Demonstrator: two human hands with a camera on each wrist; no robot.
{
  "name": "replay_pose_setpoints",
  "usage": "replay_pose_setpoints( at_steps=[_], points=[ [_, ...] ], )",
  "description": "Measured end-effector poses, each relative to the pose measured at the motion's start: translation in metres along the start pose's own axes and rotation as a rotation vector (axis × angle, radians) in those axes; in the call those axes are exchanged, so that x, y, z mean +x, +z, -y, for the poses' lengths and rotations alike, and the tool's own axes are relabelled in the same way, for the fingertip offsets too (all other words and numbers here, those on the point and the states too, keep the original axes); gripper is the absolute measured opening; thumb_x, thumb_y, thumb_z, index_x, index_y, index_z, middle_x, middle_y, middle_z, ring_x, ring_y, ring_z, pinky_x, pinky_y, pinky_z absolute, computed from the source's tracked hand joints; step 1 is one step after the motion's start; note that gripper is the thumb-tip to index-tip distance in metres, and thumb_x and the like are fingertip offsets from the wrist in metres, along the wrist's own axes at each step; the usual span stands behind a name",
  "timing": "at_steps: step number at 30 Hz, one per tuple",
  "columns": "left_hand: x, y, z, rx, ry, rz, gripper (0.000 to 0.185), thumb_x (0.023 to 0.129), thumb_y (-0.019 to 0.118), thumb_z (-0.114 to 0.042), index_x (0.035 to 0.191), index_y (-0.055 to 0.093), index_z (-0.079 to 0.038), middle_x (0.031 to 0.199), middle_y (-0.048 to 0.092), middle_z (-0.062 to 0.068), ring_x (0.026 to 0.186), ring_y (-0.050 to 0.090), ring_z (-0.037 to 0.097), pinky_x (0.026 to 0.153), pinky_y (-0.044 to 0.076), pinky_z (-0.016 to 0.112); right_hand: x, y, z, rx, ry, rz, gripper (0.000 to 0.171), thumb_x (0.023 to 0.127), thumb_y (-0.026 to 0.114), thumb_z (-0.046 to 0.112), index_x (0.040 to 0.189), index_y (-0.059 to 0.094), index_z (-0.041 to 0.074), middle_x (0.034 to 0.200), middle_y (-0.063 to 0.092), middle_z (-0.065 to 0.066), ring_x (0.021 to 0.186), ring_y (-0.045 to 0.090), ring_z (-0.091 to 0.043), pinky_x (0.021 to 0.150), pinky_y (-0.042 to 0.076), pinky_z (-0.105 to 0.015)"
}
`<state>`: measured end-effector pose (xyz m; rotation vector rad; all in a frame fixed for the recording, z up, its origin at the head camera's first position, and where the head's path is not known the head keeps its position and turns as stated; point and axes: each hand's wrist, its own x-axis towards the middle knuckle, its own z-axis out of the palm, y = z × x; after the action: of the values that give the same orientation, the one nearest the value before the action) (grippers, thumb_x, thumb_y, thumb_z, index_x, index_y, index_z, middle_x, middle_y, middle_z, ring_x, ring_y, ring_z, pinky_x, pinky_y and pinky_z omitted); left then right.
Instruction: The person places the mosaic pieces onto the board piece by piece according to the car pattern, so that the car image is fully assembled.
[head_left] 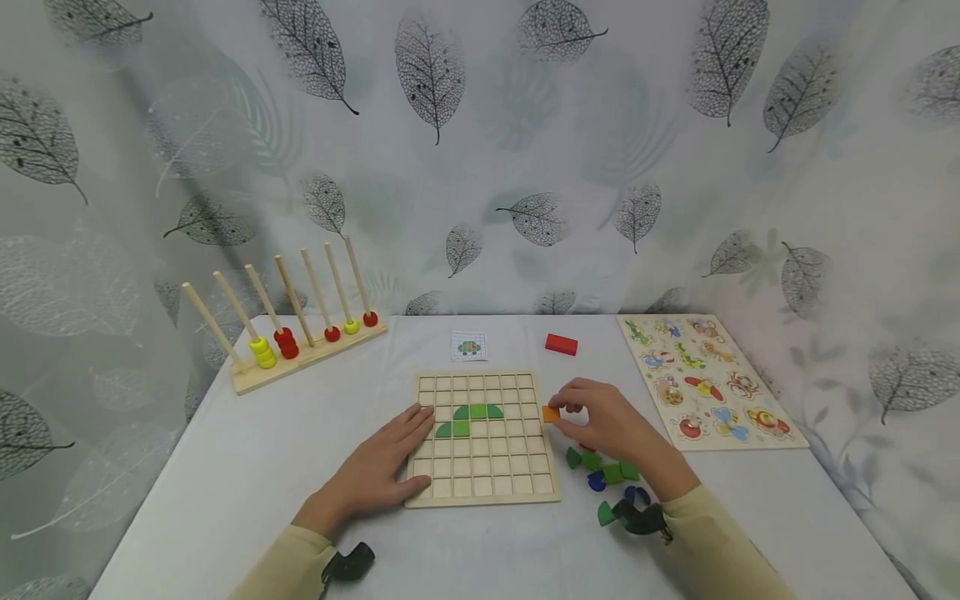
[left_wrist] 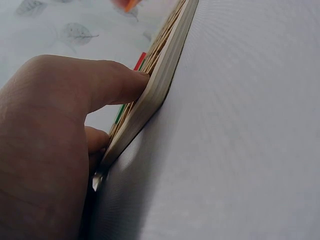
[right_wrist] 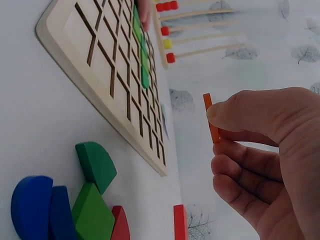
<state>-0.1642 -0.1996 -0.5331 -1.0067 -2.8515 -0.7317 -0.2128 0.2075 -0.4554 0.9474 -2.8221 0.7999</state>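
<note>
A wooden grid board [head_left: 483, 492] lies on the white table. Green pieces, squares [head_left: 478, 411] and rounded quarter pieces [head_left: 495, 412], sit in two of its rows. My left hand [head_left: 378, 467] rests along the board's left edge, fingers extended over the rim; in the left wrist view the thumb [left_wrist: 120, 82] touches the rim. Just past the board's right edge, my right hand [head_left: 607, 421] pinches an orange square tile [head_left: 551, 414] between thumb and fingers. The right wrist view shows this orange tile [right_wrist: 212, 120] edge-on, raised off the table.
Loose green [head_left: 612, 473], blue [head_left: 596, 481] and red pieces lie under the right forearm. Behind the board are a picture card [head_left: 469, 346] and a red block [head_left: 561, 344]. A peg stand [head_left: 315, 357] with rings stands back left; an animal puzzle board [head_left: 712, 383] lies right.
</note>
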Motion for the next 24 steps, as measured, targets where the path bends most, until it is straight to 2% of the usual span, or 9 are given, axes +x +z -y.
replay_pose_setpoints(
  at_steps=[6,13,24],
  points=[
    [0.000,0.000,0.001,0.010,0.001,-0.002,0.089,0.099,0.066,-0.052,0.169,0.036,-0.005,0.177,0.029,0.004,0.165,0.021,0.026,0.127,0.032,0.052,0.007,0.003,0.008,0.009,0.015,0.007,0.022,0.092,0.088,0.014,0.113,0.081,0.018,0.106,0.069,0.013,0.094,0.062,-0.010,0.082,0.060,-0.030],
    [0.000,0.001,0.001,0.017,0.006,-0.009,0.089,0.099,0.066,-0.052,0.169,0.036,-0.005,0.177,0.030,0.005,0.164,0.021,0.026,0.127,0.032,0.052,0.018,0.007,0.019,0.027,-0.048,0.010,0.020,0.092,0.088,0.012,0.111,0.081,0.016,0.105,0.071,0.010,0.093,0.063,-0.012,0.080,0.059,-0.030],
    [0.000,-0.001,-0.001,0.003,0.005,-0.002,0.089,0.099,0.066,-0.051,0.169,0.037,-0.004,0.177,0.031,0.006,0.164,0.021,0.026,0.127,0.031,0.052,0.031,0.011,0.036,0.063,-0.024,0.048,0.022,0.092,0.087,0.012,0.114,0.082,0.014,0.106,0.072,0.006,0.096,0.068,-0.025,0.084,0.064,-0.044]
  ],
)
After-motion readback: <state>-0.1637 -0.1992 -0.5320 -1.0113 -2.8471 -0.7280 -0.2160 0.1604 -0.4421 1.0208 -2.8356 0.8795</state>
